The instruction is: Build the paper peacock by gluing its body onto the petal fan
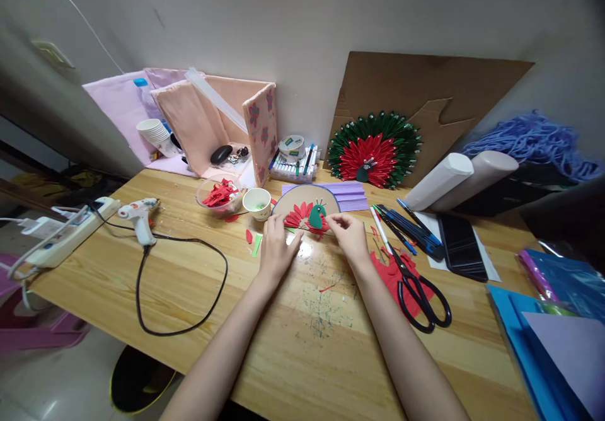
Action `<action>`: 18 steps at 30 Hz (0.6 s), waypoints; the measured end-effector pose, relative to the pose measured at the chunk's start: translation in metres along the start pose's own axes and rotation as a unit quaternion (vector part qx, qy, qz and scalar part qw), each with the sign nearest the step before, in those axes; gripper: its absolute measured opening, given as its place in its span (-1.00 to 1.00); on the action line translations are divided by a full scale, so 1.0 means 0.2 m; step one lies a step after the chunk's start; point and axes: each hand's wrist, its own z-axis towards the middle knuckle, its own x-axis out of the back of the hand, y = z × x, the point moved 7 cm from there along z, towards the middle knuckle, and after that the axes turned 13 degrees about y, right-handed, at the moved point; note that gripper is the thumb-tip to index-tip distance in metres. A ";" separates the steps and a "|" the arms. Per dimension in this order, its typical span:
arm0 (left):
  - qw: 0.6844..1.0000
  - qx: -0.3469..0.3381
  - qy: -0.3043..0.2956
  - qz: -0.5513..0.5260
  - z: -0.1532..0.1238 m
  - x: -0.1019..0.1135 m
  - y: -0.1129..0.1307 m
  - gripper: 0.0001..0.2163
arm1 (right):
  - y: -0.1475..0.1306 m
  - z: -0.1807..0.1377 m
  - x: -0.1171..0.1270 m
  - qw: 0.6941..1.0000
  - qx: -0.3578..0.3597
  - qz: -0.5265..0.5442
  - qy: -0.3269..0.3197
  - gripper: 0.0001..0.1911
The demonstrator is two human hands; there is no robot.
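A half-round cardboard piece (pixel 326 198) lies flat on the wooden table (pixel 189 320), with red paper petals (pixel 299 213) and a small green peacock body (pixel 316 217) on it. My left hand (pixel 275 246) rests at the piece's near left edge, fingers curled and pressed down on the petals. My right hand (pixel 348 233) sits at the near right edge, fingertips pinched beside the green body. What the pinch holds is too small to see.
A glue gun (pixel 140 214) with a looping black cord and a power strip (pixel 66 235) lie left. A bowl of red scraps (pixel 220 195), a paper cup (pixel 257 202), scissors (pixel 416 288), pens (pixel 401 222), a phone (pixel 460 246), coloured sheets (pixel 553 339) and a finished peacock fan (pixel 374 150) surround the hands.
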 end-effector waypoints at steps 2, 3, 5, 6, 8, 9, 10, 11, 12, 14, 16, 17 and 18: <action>1.000 -0.012 -0.013 -0.009 0.00 -0.01 -0.03 -0.64 | 0.03 0.00 -0.05 1.000 -0.011 0.006 -0.015 -0.74; 1.000 -0.015 -0.016 -0.014 0.00 -0.01 -0.04 -0.65 | 0.04 0.00 -0.07 1.000 -0.015 0.008 -0.021 -0.74; 0.999 -0.016 -0.018 -0.025 -0.01 -0.01 -0.05 -0.68 | 0.08 -0.01 -0.10 0.999 -0.021 0.010 -0.027 -0.73; 0.999 -0.016 -0.018 -0.029 -0.01 -0.02 -0.05 -0.70 | 0.09 -0.01 -0.12 0.999 -0.023 0.010 -0.027 -0.73; 0.999 -0.013 -0.021 -0.036 -0.02 -0.02 -0.05 -0.73 | 0.11 -0.01 -0.13 0.999 -0.024 0.007 -0.024 -0.73; 0.999 -0.010 -0.027 -0.039 -0.03 -0.03 -0.05 -0.74 | 0.12 -0.01 -0.14 0.999 -0.023 0.005 -0.022 -0.74; 0.999 -0.006 -0.034 -0.042 -0.04 -0.03 -0.05 -0.75 | 0.13 0.00 -0.14 1.000 -0.022 0.002 -0.019 -0.75; 0.998 0.000 -0.040 -0.046 -0.04 -0.04 -0.06 -0.76 | 0.13 0.00 -0.14 1.000 -0.020 0.000 -0.017 -0.76; 0.998 0.009 -0.045 -0.049 -0.04 -0.04 -0.07 -0.77 | 0.14 0.00 -0.14 1.000 -0.020 -0.003 -0.015 -0.76; 0.997 0.027 -0.051 -0.058 -0.04 -0.04 -0.09 -0.79 | 0.14 -0.01 -0.14 1.000 -0.023 -0.009 -0.010 -0.75; 0.996 0.039 -0.054 -0.063 -0.04 -0.04 -0.11 -0.80 | 0.14 -0.02 -0.14 1.000 -0.028 -0.014 -0.005 -0.74; 0.996 0.041 -0.057 -0.064 -0.04 -0.04 -0.12 -0.80 | 0.14 -0.02 -0.14 0.999 -0.030 -0.015 -0.003 -0.74; 0.995 0.041 -0.059 -0.064 -0.04 -0.04 -0.12 -0.80 | 0.13 -0.03 -0.14 0.999 -0.031 -0.017 -0.001 -0.73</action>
